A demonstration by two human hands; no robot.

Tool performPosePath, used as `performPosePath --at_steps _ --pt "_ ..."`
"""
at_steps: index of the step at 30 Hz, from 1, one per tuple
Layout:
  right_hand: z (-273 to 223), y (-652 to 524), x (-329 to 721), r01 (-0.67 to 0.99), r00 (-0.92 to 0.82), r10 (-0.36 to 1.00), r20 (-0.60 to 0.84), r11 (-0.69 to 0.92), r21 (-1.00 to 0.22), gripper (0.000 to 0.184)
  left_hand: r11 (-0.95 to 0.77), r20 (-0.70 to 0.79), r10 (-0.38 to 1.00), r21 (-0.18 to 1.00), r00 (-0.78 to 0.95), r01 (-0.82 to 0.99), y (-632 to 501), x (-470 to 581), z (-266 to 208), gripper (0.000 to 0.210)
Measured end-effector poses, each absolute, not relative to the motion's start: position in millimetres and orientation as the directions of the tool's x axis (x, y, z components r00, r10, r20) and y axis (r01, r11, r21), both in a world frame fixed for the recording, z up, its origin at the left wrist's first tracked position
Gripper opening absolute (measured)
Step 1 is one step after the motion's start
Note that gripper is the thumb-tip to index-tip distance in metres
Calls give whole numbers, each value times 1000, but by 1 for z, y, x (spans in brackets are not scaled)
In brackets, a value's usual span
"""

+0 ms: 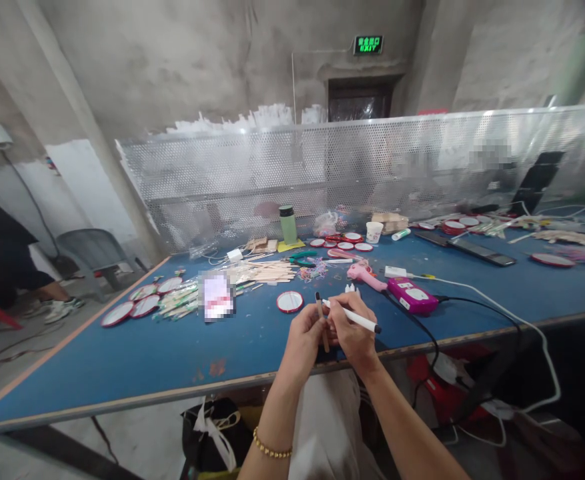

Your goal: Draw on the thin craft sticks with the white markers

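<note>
Nearest my camera, I see a bracelet [272, 452] of gold beads on the left wrist. The left hand [303, 330] has its fingers pinching a thin flat stick [321, 319] with a dark top end. The stick stands up at a tilt, over the front edge of the blue counter [172, 360]. The right hand [356, 327] has its fingers pinching a white marker [356, 317] with a black back end. Its tip points at the stick, but I can't tell if they touch. I can read no words on the marker.

Just past the hands lies a round white disc [290, 302] with a red rim. To the right is a purple box [412, 295] with a pale label, too small for me to read, and a pink tool [366, 275] is beside it. To the left, a lit screen [217, 295] is blurred, so its writing is lost.

Farther back, I find a heap of pale sticks [275, 271], a green bottle [287, 228] with a dark lid, and a paper cup [373, 232] with print I can't make out. Behind them stands a metal fence [252, 173] full of little holes. High on the far wall [197, 60], a green sign [367, 45] says "EXIT" under "安全出口".
</note>
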State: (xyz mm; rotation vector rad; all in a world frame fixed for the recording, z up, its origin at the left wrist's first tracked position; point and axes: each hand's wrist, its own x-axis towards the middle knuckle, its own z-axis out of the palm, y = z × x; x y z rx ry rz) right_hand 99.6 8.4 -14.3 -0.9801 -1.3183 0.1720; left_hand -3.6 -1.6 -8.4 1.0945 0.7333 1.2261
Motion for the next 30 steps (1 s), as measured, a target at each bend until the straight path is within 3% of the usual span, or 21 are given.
performPosePath --at_steps 30 --pt "-13 7 100 432 306 586 750 617 -658 20 -6 103 965 929 242 -371 -2 -3 -6 37"
